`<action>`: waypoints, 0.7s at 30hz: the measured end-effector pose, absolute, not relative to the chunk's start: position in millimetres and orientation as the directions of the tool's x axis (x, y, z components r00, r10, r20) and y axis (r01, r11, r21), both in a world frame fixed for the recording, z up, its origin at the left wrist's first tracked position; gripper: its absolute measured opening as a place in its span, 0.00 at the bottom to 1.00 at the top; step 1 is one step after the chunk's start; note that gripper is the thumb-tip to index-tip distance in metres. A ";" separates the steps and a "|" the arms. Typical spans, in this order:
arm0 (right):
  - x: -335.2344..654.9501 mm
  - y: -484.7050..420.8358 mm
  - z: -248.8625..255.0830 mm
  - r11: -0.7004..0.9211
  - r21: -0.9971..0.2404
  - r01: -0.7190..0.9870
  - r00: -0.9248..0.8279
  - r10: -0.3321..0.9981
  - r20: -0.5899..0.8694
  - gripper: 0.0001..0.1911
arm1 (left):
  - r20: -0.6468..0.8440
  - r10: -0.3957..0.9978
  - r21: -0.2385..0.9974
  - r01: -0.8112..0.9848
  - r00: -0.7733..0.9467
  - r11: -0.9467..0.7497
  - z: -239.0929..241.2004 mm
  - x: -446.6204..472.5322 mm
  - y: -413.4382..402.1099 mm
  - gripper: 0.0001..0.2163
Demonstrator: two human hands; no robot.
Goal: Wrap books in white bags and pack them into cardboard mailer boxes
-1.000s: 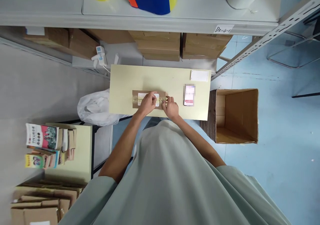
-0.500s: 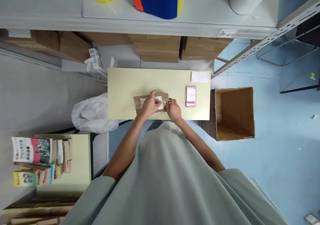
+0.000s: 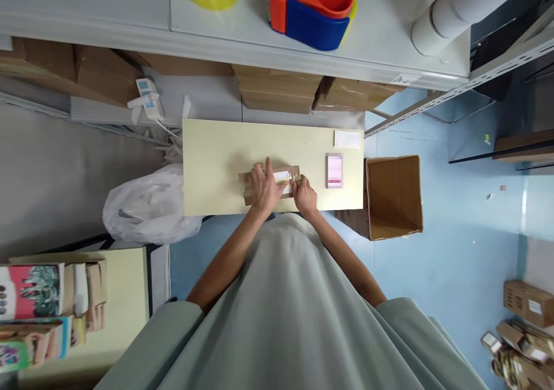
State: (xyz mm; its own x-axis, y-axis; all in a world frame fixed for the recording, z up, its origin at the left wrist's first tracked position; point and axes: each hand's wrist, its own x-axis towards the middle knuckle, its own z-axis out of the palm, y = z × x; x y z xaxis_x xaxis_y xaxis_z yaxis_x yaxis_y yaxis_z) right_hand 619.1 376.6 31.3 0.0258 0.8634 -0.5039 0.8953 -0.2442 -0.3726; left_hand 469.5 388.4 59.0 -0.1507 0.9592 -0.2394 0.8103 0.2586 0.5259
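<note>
A small brown cardboard parcel [image 3: 291,173] with a white label lies on the pale yellow table [image 3: 216,165]. My left hand [image 3: 263,186] rests flat on top of the parcel, fingers stretched out over it. My right hand [image 3: 305,194] is at the parcel's right end, fingers curled against its edge and pressing there. A strip of clear tape seems to run along the parcel's top, though it is too small to make out well.
A white card [image 3: 347,139] and a pink-and-white card [image 3: 334,170] lie on the table's right part. An open cardboard box [image 3: 393,197] stands on the floor to the right. A white plastic bag [image 3: 147,208] sits left. A tape dispenser [image 3: 311,10] rests on the shelf above.
My left hand went from pinching at the parcel's middle to lying flat on it. My right hand stayed at the right end. The camera view shifted, and the parcel turned slightly.
</note>
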 end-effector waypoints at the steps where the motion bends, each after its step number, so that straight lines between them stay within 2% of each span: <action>1: 616.7 375.9 31.8 -0.248 -0.363 0.898 0.033 0.863 -0.505 0.29 | -0.205 0.962 0.515 0.816 -0.183 0.265 60.3 458.8 385.9 0.46; 3: 611.8 373.7 32.9 -0.234 -0.348 0.908 0.048 0.882 -0.468 0.30 | -0.153 0.959 0.494 0.822 -0.240 0.284 59.7 433.6 379.3 0.51; 5: 606.8 371.1 34.5 -0.206 -0.333 0.920 0.057 0.912 -0.406 0.32 | -0.180 0.938 0.464 0.815 -0.297 0.347 54.9 407.3 371.0 0.51; 7: 601.6 369.4 37.1 -0.201 -0.310 0.929 0.068 0.918 -0.390 0.35 | -0.318 0.892 0.422 0.794 -0.323 0.438 47.5 384.9 363.2 0.45; 9: 595.5 369.8 40.8 -0.239 -0.281 0.929 0.097 0.892 -0.441 0.41 | -0.478 0.830 0.381 0.783 -0.288 0.491 40.0 369.6 358.3 0.34; 12: 585.6 374.1 46.4 -0.331 -0.223 0.917 0.179 0.839 -0.513 0.47 | -0.571 0.794 0.381 0.790 -0.207 0.480 32.0 361.1 358.4 0.28; 16: 578.5 377.6 47.1 -0.414 -0.218 0.884 0.247 0.808 -0.534 0.41 | -0.590 0.781 0.430 0.738 -0.206 0.519 27.6 361.4 368.9 0.30; 21: 584.6 369.1 35.2 -0.450 -0.374 0.811 0.235 0.836 -0.497 0.28 | -0.636 0.759 0.477 0.701 -0.141 0.530 22.7 351.2 383.7 0.26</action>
State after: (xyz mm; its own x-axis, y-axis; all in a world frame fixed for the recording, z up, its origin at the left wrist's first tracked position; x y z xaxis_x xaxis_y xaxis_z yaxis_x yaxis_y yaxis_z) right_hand 584.6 369.1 35.2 0.2346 0.8357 -0.4966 0.8113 -0.4497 -0.3735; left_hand 351.2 383.7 22.7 -0.1409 0.7589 -0.6358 0.7012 0.5299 0.4770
